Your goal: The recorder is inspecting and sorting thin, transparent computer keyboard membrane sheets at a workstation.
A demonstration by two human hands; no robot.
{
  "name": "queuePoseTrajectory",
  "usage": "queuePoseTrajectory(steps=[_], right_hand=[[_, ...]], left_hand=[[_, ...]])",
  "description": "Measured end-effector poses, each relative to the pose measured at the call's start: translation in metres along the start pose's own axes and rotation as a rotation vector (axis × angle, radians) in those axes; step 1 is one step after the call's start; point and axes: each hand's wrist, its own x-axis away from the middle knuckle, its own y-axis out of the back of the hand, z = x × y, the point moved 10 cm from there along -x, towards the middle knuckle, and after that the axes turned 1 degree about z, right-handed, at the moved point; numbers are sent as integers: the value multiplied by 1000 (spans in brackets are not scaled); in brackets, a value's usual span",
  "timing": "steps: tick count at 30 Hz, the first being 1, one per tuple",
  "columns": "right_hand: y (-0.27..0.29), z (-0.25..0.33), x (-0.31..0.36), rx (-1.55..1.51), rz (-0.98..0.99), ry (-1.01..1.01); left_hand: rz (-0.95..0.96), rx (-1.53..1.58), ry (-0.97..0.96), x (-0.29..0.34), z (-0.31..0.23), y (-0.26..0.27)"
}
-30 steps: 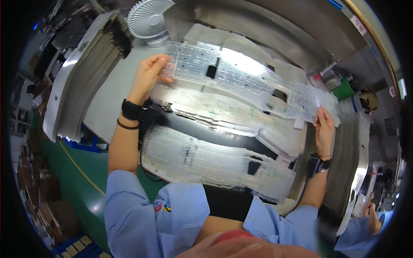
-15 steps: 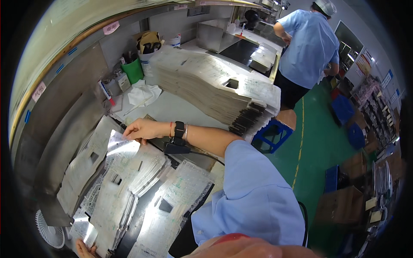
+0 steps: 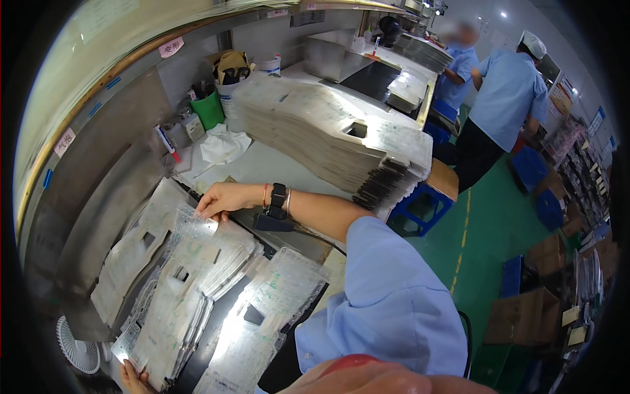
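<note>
Two workers (image 3: 505, 98) beyond cluttered grey workbench (image 3: 275, 167)

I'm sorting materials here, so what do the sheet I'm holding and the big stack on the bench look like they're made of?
The sheet under the right hand and left hand looks like thin clear plastic film with a glossy finish: it glares and printed patterns show through. The big stack seems to be thin, matte grey-white sheets with cut-outs, possibly plastic or coated board; the picture leaves that open.

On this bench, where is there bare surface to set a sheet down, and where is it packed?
One free patch: pale bench top between the white cloth, the tall sheet stack and the right hand. Crowded: overlapping clear sheets fill the near bench down to the left hand; containers including a green cup line the back wall.
</note>
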Motion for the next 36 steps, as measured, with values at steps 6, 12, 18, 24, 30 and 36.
queuePoseTrajectory(steps=[6, 12, 18, 24, 30, 36], right_hand=[[-1, 2, 1, 30, 40, 18], [3, 10, 5, 20, 11, 19], [15, 36, 14, 32, -130, 172], [-4, 46, 13, 111, -152, 92], [22, 40, 25, 53, -349, 119], [19, 25, 4, -26, -272, 117]], left_hand=[[126, 13, -23, 13, -19, -24], [94, 31, -30, -2, -4, -5], [4, -11, -130, 25, -55, -13], [-139, 214, -175, 83, -86, -19], [3, 250, -194, 57, -83, -32], [-30, 319, -181, 68, -84, -29]])
